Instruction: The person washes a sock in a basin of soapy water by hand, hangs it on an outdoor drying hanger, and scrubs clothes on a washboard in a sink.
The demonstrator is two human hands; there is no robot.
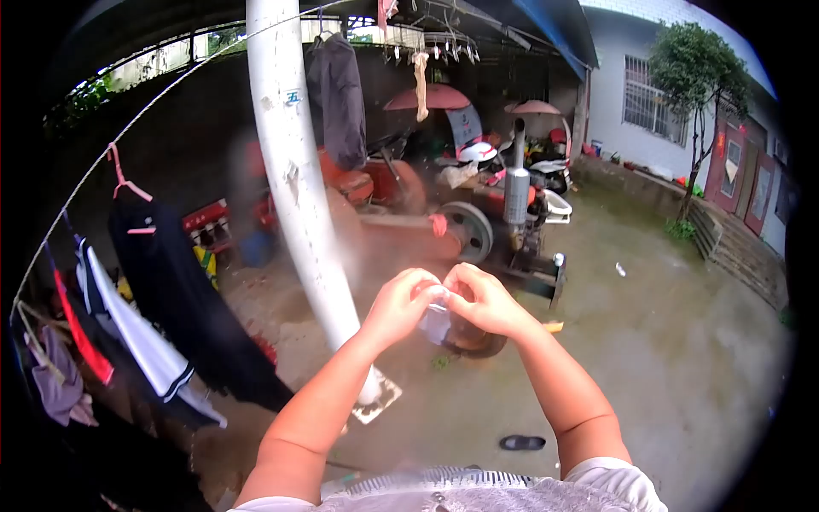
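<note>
My left hand (401, 303) and my right hand (486, 300) are raised together in front of me, fingertips touching. Between them they pinch a small pale, translucent thing (436, 322), perhaps a clip or a bit of plastic; its exact nature is unclear. Both hands are closed on it. They hover just right of a white pole (294, 171).
A clothesline (128, 128) at left carries dark garments on hangers (171, 282). A dark jacket (339, 94) hangs higher up. Behind the pole stands a red tractor-like machine (478, 222). A sandal (522, 442) lies on the wet concrete yard. A white building and tree (699, 77) are at right.
</note>
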